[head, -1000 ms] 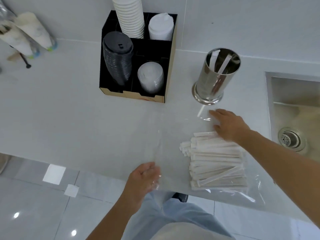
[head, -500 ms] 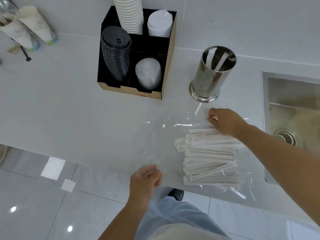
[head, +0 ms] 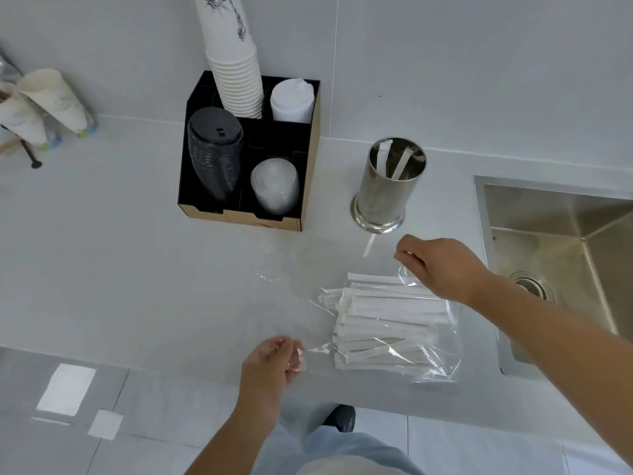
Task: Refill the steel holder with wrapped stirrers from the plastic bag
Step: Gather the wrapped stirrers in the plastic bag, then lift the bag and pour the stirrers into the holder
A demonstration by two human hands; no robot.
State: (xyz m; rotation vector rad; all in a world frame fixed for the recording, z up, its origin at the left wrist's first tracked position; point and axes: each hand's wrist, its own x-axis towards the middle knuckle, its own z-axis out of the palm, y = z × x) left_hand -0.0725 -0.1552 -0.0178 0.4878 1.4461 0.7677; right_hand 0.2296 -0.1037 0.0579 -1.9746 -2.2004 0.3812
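A clear plastic bag lies on the white counter with a pile of white wrapped stirrers inside it. My left hand pinches the bag's near left edge at the counter's front. My right hand pinches the bag's far edge, just above the pile. The steel holder stands upright behind the bag, with two wrapped stirrers leaning inside. One loose stirrer lies on the counter just in front of the holder's base.
A black organiser box with stacks of paper cups and lids stands left of the holder. A steel sink is sunk into the counter at the right. Paper cones hang at the far left. The counter's front edge runs near my left hand.
My right hand has closed on the bag's far edge and lifted it a little. My left hand's fingers have bunched on the near edge. The view tilted up slightly.
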